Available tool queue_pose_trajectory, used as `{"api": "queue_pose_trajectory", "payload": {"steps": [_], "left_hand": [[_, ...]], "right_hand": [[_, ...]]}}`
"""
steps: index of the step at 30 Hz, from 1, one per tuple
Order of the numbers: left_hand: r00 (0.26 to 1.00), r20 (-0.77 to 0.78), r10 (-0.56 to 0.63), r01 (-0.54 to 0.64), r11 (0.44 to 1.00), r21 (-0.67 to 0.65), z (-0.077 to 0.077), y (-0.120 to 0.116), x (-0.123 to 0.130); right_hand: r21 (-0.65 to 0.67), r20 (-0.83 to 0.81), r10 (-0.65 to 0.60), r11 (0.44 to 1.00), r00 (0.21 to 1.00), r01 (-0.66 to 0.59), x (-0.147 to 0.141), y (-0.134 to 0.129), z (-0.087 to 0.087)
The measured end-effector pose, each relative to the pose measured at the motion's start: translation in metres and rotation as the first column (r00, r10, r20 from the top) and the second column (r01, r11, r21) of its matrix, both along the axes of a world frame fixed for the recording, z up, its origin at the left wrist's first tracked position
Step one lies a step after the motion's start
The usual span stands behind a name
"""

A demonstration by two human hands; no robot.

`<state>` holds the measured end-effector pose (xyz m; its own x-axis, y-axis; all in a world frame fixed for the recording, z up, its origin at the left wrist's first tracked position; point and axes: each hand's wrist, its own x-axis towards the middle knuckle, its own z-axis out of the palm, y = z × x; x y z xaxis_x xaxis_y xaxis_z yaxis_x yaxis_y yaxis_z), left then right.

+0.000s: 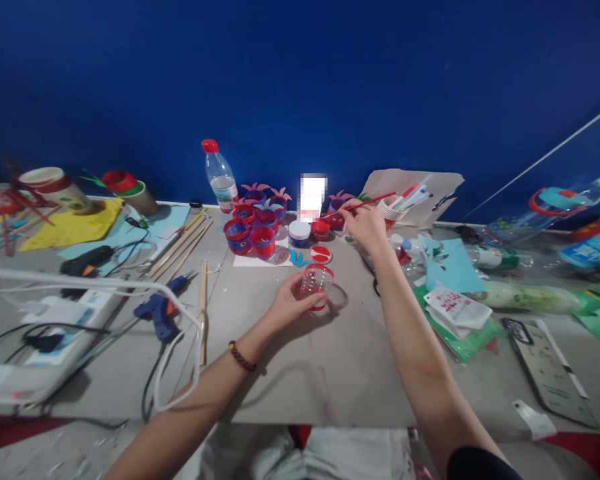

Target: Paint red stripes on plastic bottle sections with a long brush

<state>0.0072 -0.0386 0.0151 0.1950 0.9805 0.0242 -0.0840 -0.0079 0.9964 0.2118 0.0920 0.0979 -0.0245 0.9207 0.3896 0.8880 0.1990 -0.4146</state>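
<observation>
My left hand (291, 298) is wrapped round a clear plastic cup (318, 288) with red paint at its rim and lower part, held just above the grey table. Farther back, my right hand (367, 225) grips a red-handled paintbrush (375, 201). The brush's tip end points down toward a small open jar of red paint (321, 230); whether it touches the paint I cannot tell. Beside that jar stands a white-lidded jar (299, 233), with a red-stained lid (321, 254) lying in front. Several red and blue painted cups (263, 241) cluster to the left.
At the back stands a water bottle (221, 177); a paper cup of pens (391, 212) is right of my right hand. A blue glue gun (164, 310), wooden sticks (203, 313) and a power strip (75, 343) with cables lie left. Rightward are plastic bottles and a phone (547, 370).
</observation>
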Motion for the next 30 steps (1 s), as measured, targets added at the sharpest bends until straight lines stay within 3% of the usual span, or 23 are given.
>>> {"api": "queue_pose_trajectory", "payload": {"steps": [6, 21, 30], "left_hand": [[1.0, -0.013, -0.006, 0.006, 1.0, -0.006, -0.0002, 0.0001, -0.0001], [1.0, -0.026, -0.008, 0.009, 1.0, 0.014, -0.0041, 0.0009, -0.0001], [1.0, -0.009, -0.008, 0.008, 1.0, 0.014, -0.0035, 0.0009, -0.0003]], "right_hand": [[0.022, -0.032, 0.037, 0.999, 0.999, -0.036, -0.003, 0.0012, -0.0058], [-0.014, 0.044, -0.045, 0.999, 0.998, 0.045, -0.0029, 0.0015, -0.0055], [0.035, 0.025, -0.039, 0.999, 0.999, 0.038, -0.0004, 0.002, -0.0054]]}}
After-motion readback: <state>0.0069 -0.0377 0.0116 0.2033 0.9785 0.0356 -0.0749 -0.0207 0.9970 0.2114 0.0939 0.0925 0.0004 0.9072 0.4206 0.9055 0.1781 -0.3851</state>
